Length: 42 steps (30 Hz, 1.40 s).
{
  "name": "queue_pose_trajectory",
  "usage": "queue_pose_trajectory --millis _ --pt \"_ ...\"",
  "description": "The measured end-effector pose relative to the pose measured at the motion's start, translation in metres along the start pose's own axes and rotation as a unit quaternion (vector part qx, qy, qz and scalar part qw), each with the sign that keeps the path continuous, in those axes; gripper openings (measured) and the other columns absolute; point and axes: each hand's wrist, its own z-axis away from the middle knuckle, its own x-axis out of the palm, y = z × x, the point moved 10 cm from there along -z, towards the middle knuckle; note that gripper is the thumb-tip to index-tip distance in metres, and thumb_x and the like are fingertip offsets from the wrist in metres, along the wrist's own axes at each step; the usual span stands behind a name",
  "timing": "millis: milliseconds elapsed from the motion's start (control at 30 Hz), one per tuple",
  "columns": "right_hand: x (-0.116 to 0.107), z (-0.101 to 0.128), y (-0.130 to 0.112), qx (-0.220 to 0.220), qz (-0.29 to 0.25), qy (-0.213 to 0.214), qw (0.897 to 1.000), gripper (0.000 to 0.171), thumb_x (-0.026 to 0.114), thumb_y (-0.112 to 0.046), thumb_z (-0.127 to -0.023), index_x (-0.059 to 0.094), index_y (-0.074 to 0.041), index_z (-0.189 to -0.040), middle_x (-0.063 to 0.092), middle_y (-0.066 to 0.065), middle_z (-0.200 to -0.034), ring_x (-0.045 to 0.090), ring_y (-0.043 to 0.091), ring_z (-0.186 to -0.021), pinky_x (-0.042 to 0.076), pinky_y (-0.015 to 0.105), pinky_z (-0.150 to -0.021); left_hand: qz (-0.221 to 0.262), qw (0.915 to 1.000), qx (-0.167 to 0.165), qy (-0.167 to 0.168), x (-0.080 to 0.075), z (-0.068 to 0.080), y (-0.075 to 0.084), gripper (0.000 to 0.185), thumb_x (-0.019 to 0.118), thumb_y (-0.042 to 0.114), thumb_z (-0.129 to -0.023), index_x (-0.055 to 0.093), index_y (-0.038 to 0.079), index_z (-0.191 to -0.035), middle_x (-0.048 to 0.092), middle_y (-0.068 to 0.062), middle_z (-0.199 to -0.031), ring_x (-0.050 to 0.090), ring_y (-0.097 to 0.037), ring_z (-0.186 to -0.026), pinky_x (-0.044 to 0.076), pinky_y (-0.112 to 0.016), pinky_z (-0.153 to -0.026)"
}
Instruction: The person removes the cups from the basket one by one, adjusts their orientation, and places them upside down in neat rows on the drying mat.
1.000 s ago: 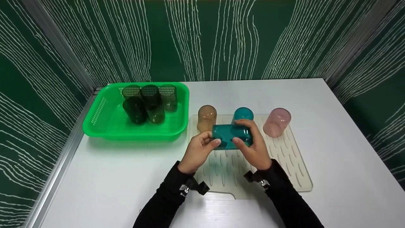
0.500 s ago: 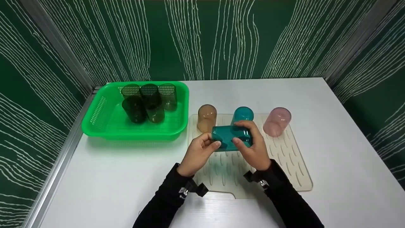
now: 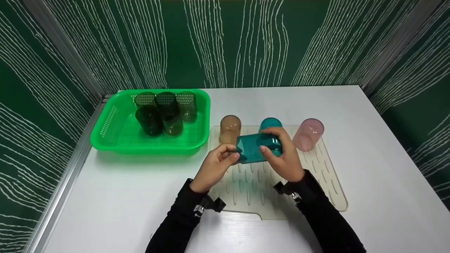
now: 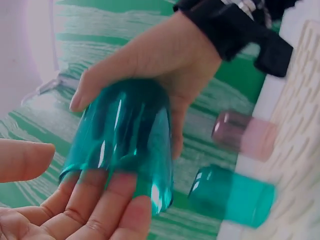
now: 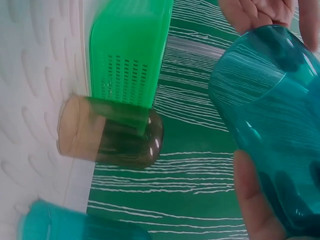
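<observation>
A teal see-through cup (image 3: 256,147) lies sideways in the air above a cream ribbed mat (image 3: 316,182), with both hands on it. My right hand (image 3: 283,156) wraps its base end (image 4: 125,130), thumb in front and fingers over the top. My left hand (image 3: 218,163) holds the open end, fingers beneath the rim (image 4: 107,200) and thumb near it. The cup (image 5: 272,115) fills the right wrist view. Upside down on the mat's far edge stand an amber cup (image 3: 230,128), a second teal cup (image 3: 270,123) and a pink cup (image 3: 309,133).
A green perforated basket (image 3: 116,140) sits at the table's left with several dark green cups (image 3: 165,110) in it. The white table (image 3: 379,165) ends at green patterned walls on three sides. A metal rail (image 3: 66,175) runs along the left edge.
Both hands have lifted the teal cup slightly up and away, and its open end has tipped a little. The other cups and the basket have stayed put.
</observation>
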Motion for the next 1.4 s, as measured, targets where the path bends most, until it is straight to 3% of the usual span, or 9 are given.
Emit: queue_pose_trajectory --millis 100,167,233,333,433,500,700,1033,1400 --pt "-0.004 -0.005 0.001 0.003 0.026 -0.005 1.0 0.049 0.07 0.003 -0.085 0.05 -0.002 -0.13 0.052 0.015 -0.13 0.05 0.02 -0.12 0.044 0.03 -0.103 -0.072 0.9968 0.026 0.024 -0.011 0.002 0.007 0.03 0.056 0.018 -0.101 0.056 -0.004 -0.121 0.065 -0.019 -0.111 0.065 -0.023 -0.105 0.051 -0.041 -0.098" --pt "-0.005 -0.008 0.001 0.0 0.048 -0.012 0.999 0.048 0.071 -0.001 -0.086 0.051 -0.004 -0.129 0.054 0.014 -0.128 0.051 0.022 -0.116 0.045 0.031 -0.1 -0.139 0.9884 0.042 0.045 -0.019 0.004 0.013 0.028 0.056 0.022 -0.101 0.058 0.0 -0.119 0.066 -0.015 -0.112 0.065 -0.024 -0.107 0.05 -0.042 -0.099" --pt "-0.003 -0.012 0.0 -0.006 0.077 -0.026 0.997 0.046 0.072 -0.006 -0.086 0.052 -0.005 -0.128 0.054 0.014 -0.127 0.052 0.022 -0.114 0.047 0.033 -0.098 -0.21 0.9741 0.052 0.066 -0.027 0.007 0.019 0.027 0.056 0.026 -0.101 0.061 0.005 -0.118 0.067 -0.01 -0.113 0.065 -0.023 -0.108 0.049 -0.041 -0.099" --pt "0.003 -0.017 -0.001 -0.004 0.115 -0.056 0.992 0.044 0.073 -0.018 -0.089 0.055 -0.008 -0.127 0.053 0.013 -0.127 0.055 0.023 -0.11 0.05 0.037 -0.094 -0.305 0.9452 0.063 0.099 -0.037 0.013 0.027 0.024 0.056 0.028 -0.101 0.063 0.01 -0.115 0.068 -0.007 -0.113 0.065 -0.022 -0.109 0.049 -0.04 -0.099" --pt "0.012 -0.024 0.0 0.007 0.143 -0.091 0.985 0.044 0.071 -0.028 -0.09 0.056 -0.01 -0.127 0.054 0.012 -0.124 0.057 0.022 -0.105 0.054 0.04 -0.089 -0.371 0.9168 0.066 0.133 -0.047 0.019 0.033 0.023 0.057 0.029 -0.1 0.064 0.011 -0.112 0.069 -0.007 -0.11 0.065 -0.022 -0.106 0.051 -0.04 -0.094" --pt "0.022 -0.028 0.001 0.01 0.159 -0.116 0.98 0.044 0.07 -0.033 -0.091 0.057 -0.01 -0.127 0.054 0.011 -0.122 0.058 0.023 -0.104 0.054 0.038 -0.088 -0.399 0.902 0.065 0.152 -0.053 0.022 0.035 0.023 0.057 0.029 -0.1 0.064 0.01 -0.111 0.069 -0.008 -0.11 0.065 -0.023 -0.106 0.052 -0.04 -0.091" --pt "0.057 -0.038 0.002 -0.014 0.224 -0.176 0.959 0.053 0.07 -0.04 -0.09 0.055 -0.008 -0.129 0.058 0.012 -0.119 0.061 0.024 -0.103 0.054 0.037 -0.09 -0.441 0.8774 0.051 0.181 -0.066 0.027 0.037 0.024 0.057 0.032 -0.1 0.066 0.011 -0.108 0.07 -0.009 -0.105 0.067 -0.024 -0.097 0.054 -0.041 -0.079" --pt "0.102 -0.035 0.019 -0.011 0.27 -0.224 0.936 0.051 0.072 -0.046 -0.086 0.06 -0.014 -0.124 0.058 0.011 -0.117 0.06 0.026 -0.097 0.055 0.039 -0.082 -0.465 0.8629 0.041 0.194 -0.074 0.027 0.038 0.025 0.056 0.033 -0.1 0.066 0.011 -0.107 0.069 -0.009 -0.101 0.067 -0.025 -0.09 0.053 -0.041 -0.074" --pt "0.132 -0.022 0.032 -0.009 0.315 -0.263 0.912 0.052 0.074 -0.045 -0.085 0.059 -0.019 -0.127 0.055 0.013 -0.121 0.06 0.026 -0.099 0.058 0.042 -0.074 -0.477 0.8558 0.043 0.196 -0.072 0.027 0.038 0.024 0.056 0.032 -0.1 0.066 0.011 -0.104 0.069 -0.009 -0.099 0.068 -0.025 -0.088 0.053 -0.042 -0.074"
